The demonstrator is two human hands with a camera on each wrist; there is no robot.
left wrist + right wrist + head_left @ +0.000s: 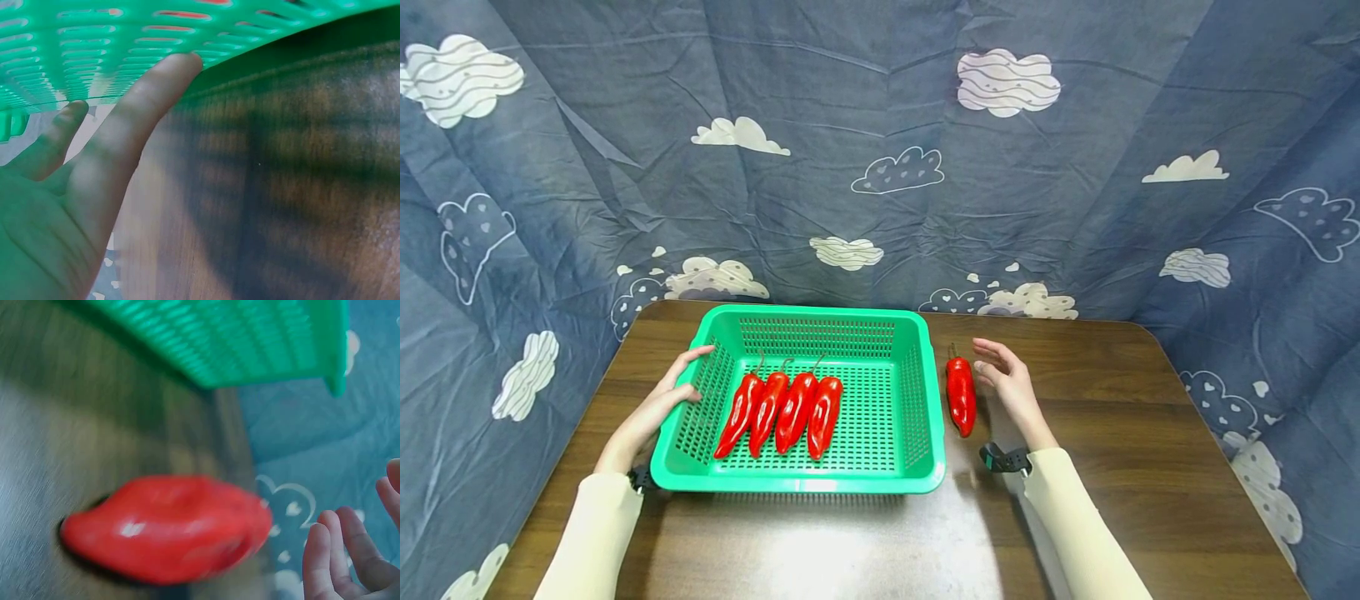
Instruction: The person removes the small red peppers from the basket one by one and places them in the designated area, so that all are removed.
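Observation:
A green basket [805, 482] holds several red peppers [825, 417] side by side in its left half. At its left side is my left hand [651, 412], fingers straight; in the left wrist view that hand [81, 181] touches the outside of the slotted wall [150, 37]. Right of the basket, a single red pepper [961, 395] lies on the table with its stem toward the back. Just right of this pepper my right hand [1009, 385] is held with relaxed, spread fingers and nothing in them. The right wrist view shows the pepper [169, 528] apart from the right hand [356, 562].
The brown wooden table [1097, 400] extends to the right of the hands and in front of the basket. A dark blue cloth with cloud patterns [820, 225] hangs behind the table and at both sides.

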